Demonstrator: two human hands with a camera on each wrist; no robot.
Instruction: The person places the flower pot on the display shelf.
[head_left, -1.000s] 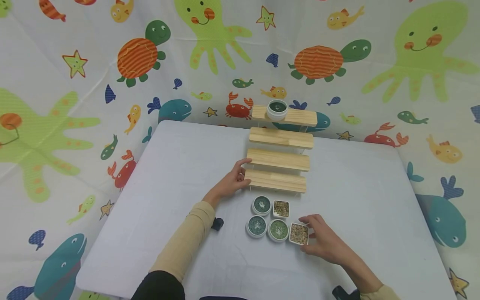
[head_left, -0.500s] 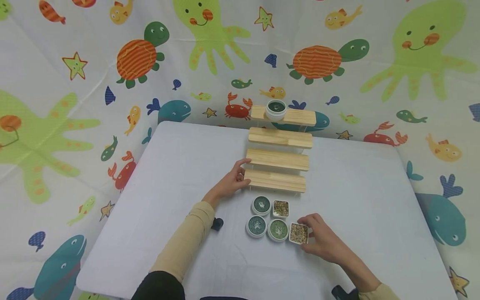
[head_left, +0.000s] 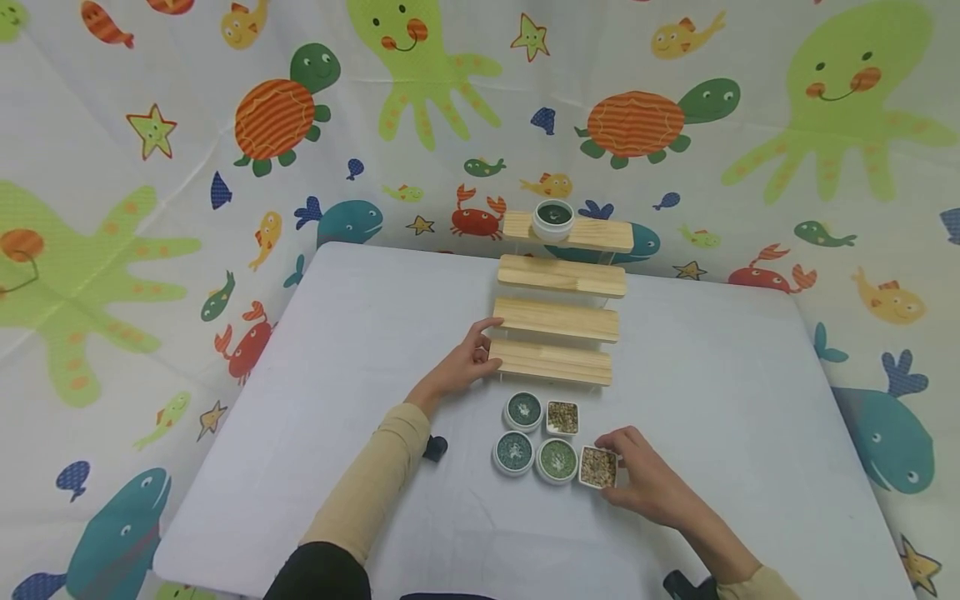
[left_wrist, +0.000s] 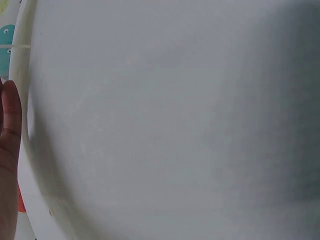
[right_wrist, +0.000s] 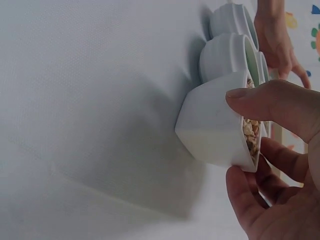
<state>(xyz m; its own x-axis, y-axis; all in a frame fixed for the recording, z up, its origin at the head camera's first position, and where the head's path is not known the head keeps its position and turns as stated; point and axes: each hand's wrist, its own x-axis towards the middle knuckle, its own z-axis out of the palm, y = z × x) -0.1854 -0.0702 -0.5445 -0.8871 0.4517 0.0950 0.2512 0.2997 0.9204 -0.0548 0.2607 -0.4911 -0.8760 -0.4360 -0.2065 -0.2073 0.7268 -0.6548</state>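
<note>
In the head view, a four-tier wooden stand point(head_left: 558, 320) stands at the middle back of the table. My left hand point(head_left: 459, 367) holds its left end, thumb at the lowest board and index finger at the board above. My right hand point(head_left: 651, 482) grips a small square white pot point(head_left: 597, 467) filled with beige and brown chips. The right wrist view shows thumb and fingers at the rim of this tapered square pot point(right_wrist: 212, 117), low by the tablecloth. Directly left of it is a round white pot point(head_left: 557, 461) with green inside. The left wrist view catches only part of the left hand point(left_wrist: 10, 130).
Two round pots with dark green insides point(head_left: 522, 411) point(head_left: 513, 452) and another square pot point(head_left: 562, 418) stand before the stand. One round white pot point(head_left: 553, 218) sits on the top board. A curtain printed with sea animals hangs behind the white table point(head_left: 360, 333).
</note>
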